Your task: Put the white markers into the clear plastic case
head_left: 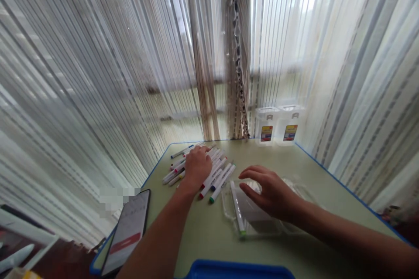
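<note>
My left hand (198,165) is over a loose pile of white markers (216,170) with coloured caps. Its back faces me, and the fingertips are hidden, so a grip on any marker cannot be made out. To the right, my right hand (266,189) hovers above a clear plastic case (262,229), thumb and fingers apart with nothing between them. Along the left side of that case lies one white marker with a light green cap (238,209). A green-capped marker (222,183) rests at the near right edge of the pile.
Two clear plastic cases with labels (266,133) (290,133) stand upright at the table's back right. A phone (127,231) lies at the left edge of the green table (203,235). Something blue (240,270) sits at the front edge. String curtains (131,52) hang behind.
</note>
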The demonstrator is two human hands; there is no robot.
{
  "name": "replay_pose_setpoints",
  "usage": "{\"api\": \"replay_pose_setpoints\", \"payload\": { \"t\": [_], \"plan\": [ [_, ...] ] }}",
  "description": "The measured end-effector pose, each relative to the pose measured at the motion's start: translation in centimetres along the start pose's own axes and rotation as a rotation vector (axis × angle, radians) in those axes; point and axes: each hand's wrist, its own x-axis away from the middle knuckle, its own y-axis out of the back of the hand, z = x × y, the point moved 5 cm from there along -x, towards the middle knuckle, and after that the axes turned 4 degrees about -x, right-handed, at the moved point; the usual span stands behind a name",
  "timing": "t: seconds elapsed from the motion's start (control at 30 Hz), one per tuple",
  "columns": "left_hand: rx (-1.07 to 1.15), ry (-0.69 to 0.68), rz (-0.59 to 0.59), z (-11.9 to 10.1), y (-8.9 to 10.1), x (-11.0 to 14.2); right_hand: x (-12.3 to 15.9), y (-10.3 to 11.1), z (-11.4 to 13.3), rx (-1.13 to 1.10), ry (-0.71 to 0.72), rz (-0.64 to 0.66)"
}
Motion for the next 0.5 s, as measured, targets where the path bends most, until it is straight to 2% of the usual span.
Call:
{"api": "replay_pose_setpoints", "payload": {
  "t": [0.13,0.27,0.37,0.5],
  "plan": [
    [0.019,0.01,0.023,-0.2,0.0,-0.4,0.0,0.1,0.6,0.008,0.087,-0.024],
    [-0.004,0.068,0.078,0.7,0.6,-2.3,0.1,0.1,1.0,0.021,0.137,-0.022],
    [-0.072,0.116,0.12,2.6,1.6,-4.7,0.3,0.0,1.5,0.023,0.175,0.0],
    [-0.202,0.193,0.218,6.6,2.3,-7.2,0.3,0.0,1.9,0.017,0.222,0.015]
  ]
}}
